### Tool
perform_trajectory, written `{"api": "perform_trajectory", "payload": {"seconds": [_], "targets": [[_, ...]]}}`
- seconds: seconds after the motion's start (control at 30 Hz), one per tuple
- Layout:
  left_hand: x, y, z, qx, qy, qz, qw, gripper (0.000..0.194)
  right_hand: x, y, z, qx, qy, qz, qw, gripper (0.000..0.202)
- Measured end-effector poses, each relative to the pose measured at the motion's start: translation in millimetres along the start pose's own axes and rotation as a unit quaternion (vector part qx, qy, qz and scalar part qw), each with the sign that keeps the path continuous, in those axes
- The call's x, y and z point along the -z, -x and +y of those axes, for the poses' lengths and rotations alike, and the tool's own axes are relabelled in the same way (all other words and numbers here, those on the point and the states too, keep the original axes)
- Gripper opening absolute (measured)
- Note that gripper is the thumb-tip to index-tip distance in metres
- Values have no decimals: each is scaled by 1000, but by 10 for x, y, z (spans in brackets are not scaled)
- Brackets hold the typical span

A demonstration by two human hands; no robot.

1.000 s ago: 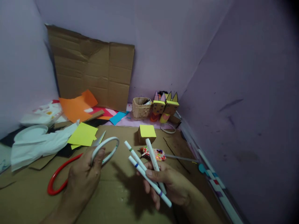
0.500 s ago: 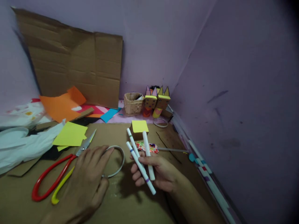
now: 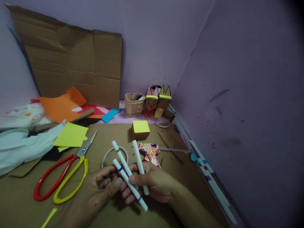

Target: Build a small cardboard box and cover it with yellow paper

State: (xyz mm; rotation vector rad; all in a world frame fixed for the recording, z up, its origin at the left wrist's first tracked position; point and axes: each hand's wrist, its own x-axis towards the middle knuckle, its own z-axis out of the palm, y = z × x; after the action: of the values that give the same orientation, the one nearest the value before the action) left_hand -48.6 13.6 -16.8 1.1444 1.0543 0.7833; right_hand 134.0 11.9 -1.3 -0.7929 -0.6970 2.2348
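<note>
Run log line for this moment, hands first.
right hand: holding three white markers | left hand: at blue-banded marker | nearby: scissors, glue gun

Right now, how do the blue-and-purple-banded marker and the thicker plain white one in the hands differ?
The banded marker has blue and purple rings; the plain marker shows no coloured rings. The banded marker looks slimmer than the plain marker. The banded marker leans further over, while the plain marker is closer to upright in the picture. Both have white barrels and are held in the right hand.

Dim light, soft shadows on the cardboard surface, murky right wall, faint blur, vignetted upper-right corner.
</note>
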Motion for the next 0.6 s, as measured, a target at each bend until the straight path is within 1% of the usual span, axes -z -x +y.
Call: {"api": "perform_trajectory", "payload": {"seconds": [0.07, 0.1, 0.17, 0.23, 0.3, 0.33, 0.4, 0.5, 0.57, 0.6], "targets": [[-17, 3, 38, 12, 8, -14, 1000, 37, -21, -7, 43, -14, 12, 2, 1000, 41], [-18, 7, 57, 17, 6, -12, 1000, 36, -34, -6, 61, -22, 21, 4, 1000, 42], [-2, 16, 79, 28, -1, 7, 1000, 37, -62, 3, 84, -36, 41, 7, 998, 44], [27, 26, 78, 33, -5, 39, 999, 37, -89, 17, 91, -42, 64, 11, 997, 44], [51, 34, 70, 26, -5, 67, 997, 33, -110, 29, 90, -42, 83, 12, 996, 45], [55, 38, 73, 21, -1, 69, 997, 30, -118, 32, 92, -40, 93, 9, 995, 47], [45, 50, 98, 13, 8, 55, 998, 29, -132, 26, 111, -29, 112, -1, 993, 52], [7, 80, 173, -22, 1, 40, 999, 31, -166, 6, 152, -5, 159, -20, 987, 55], [-4, 100, 210, -71, -23, 60, 995, 30, -211, 1, 117, 4, 212, -26, 977, 51], [-1, 108, 217, -92, -31, 77, 992, 30, -243, 3, 53, 15, 245, -21, 969, 49]]}}
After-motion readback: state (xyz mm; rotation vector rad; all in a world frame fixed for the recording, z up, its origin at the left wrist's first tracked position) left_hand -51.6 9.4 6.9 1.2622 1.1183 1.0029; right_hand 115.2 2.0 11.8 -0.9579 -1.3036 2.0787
